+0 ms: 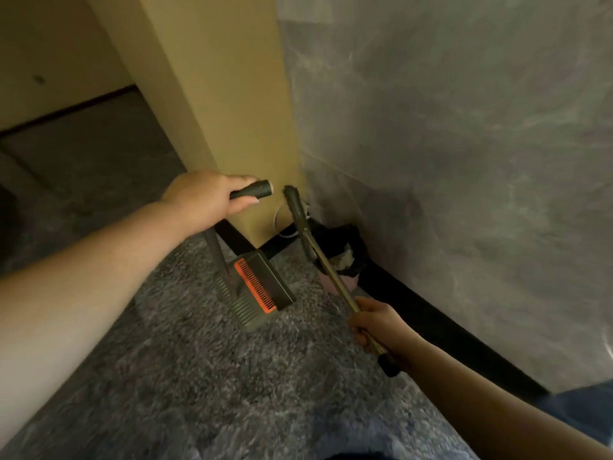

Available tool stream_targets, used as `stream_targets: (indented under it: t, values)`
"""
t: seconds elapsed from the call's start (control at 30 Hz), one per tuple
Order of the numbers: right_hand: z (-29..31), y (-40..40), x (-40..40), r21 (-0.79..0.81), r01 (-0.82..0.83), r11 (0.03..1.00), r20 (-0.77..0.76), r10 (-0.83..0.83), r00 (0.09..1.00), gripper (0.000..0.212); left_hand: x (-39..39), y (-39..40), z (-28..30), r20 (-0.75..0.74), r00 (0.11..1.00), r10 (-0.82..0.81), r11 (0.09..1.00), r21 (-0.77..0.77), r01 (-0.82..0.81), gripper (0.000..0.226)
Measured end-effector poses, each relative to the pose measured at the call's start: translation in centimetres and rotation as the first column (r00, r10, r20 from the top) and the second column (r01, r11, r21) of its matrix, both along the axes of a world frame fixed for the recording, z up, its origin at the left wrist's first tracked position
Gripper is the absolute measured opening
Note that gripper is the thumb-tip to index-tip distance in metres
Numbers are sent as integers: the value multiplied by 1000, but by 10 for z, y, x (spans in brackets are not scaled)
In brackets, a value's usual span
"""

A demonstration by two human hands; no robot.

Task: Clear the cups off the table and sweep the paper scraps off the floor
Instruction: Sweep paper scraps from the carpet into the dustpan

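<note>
Dustpan hangs low over the grey carpet, just in front of the yellow cabinet, which I take as my landmark. My left hand is wrapped round the dark grip at the top of the dustpan's handle, right against the cabinet's lower face. My right hand is clenched on the broom shaft near its black end cap, out to the right of the cabinet; the shaft slants up toward the cabinet's corner, its upper end just beside the dustpan grip. The two hands are well apart.

I judge this to be the sweeping half of the job, with both tools in hand by the corner. No scraps show on the carpet here, so next I would need to carry the tools to wherever the paper lies, or set them by if the sweeping is done; I cannot tell which.

Dark pan, orange comb along one edge, ribbed lip, blurred. A bin with a black liner sits at the cabinet's right foot, against the grey wall
</note>
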State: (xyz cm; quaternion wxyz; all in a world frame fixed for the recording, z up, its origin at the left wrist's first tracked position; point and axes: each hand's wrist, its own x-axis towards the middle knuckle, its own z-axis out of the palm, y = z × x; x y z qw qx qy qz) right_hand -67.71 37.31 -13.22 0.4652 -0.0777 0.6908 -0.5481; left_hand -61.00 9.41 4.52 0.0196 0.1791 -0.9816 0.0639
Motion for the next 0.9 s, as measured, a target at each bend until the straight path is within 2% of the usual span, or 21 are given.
stream_targets:
  t: [0.1,0.2,0.23,0.33,0.47,0.67,0.77,0.9]
  values:
    - [-10,-21,29,41,-73,997,13,73,997,24,49,-17,-20,40,994,106,994,-13,-106,51]
    - [-17,-41,57,52,-129,990,35,127,991,8,100,-32,-42,52,971,232,973,-22,-231,50]
    - [-19,-48,66,64,-145,987,32,144,989,9,118,-37,-49,44,961,272,962,-12,-271,50]
    - [-27,-70,95,98,-189,977,17,189,982,25,180,-52,-71,5,923,385,922,37,-385,50]
    - [-36,-106,137,127,-286,950,24,285,958,7,263,-67,-93,3,819,574,812,127,-569,50]
    - [-45,-157,188,116,-419,900,61,415,908,10,365,-70,-118,21,650,760,629,229,-743,53]
    - [-46,-186,210,126,-532,837,65,529,846,23,410,-68,-126,11,558,830,529,303,-793,53]
    - [-41,-224,233,141,-662,736,92,656,749,21,458,-67,-133,4,405,914,369,405,-837,48]
